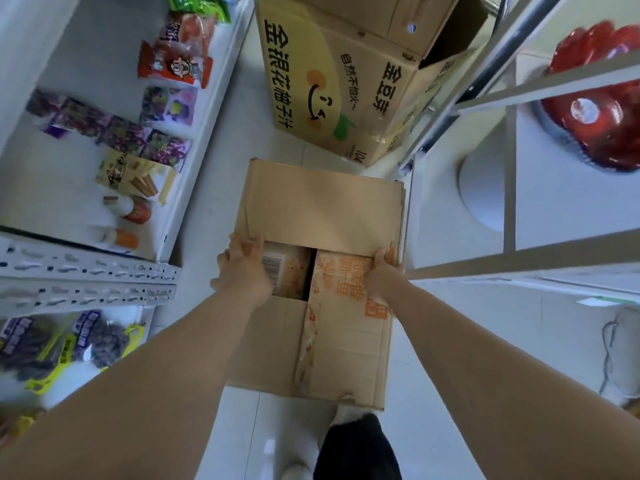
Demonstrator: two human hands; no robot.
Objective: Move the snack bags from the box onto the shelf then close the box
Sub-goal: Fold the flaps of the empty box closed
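Note:
A brown cardboard box [322,209] stands on the floor between two shelf units. Its far flap lies folded down over the top, and its near flaps are down too. A narrow dark gap shows between the inner flaps. My left hand [242,265] grips the near-left corner of the far flap. My right hand [382,268] grips that flap's near-right edge. Snack bags lie on the left shelf [207,133]: a red and white bag [173,64], purple bags [114,129] and a yellow bag [135,178].
A larger yellow printed carton [329,81] stands open just beyond the box. A white shelf unit on the right holds red packs [599,109]. Purple and yellow bags [69,344] lie on a lower left shelf. My dark trouser leg [356,448] is at the box's near edge.

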